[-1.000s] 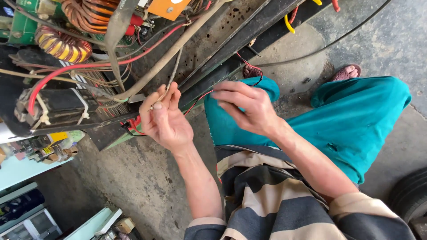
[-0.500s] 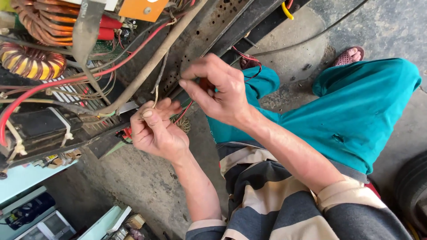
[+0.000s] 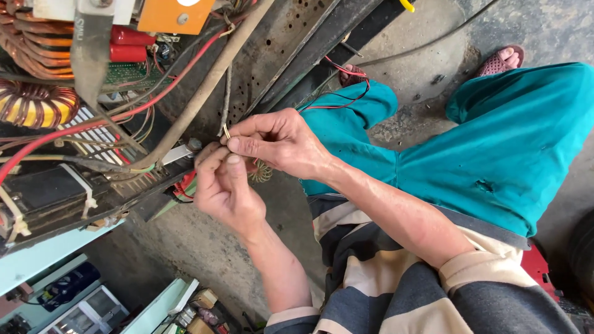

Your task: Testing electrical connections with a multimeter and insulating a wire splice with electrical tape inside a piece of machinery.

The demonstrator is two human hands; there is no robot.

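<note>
Thin bare copper wire end (image 3: 225, 131) pinched by right hand (image 3: 281, 145) fingertips at frame centre, left hand (image 3: 226, 185) grip closed on it just below, beside opened grey metal machine chassis (image 3: 278, 43).

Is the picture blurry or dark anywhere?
Head view: daylight is bright and even, and both hands, left and right, look sharp around the thin wire; the lower-left corner sits in shade, and the copper coil at the edge looks stretched.

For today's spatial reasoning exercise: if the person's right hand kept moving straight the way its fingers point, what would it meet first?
The right hand points left, toward the opened machine. It would probably first meet the thick tan cable running diagonally there, though depth is hard to judge.
</note>
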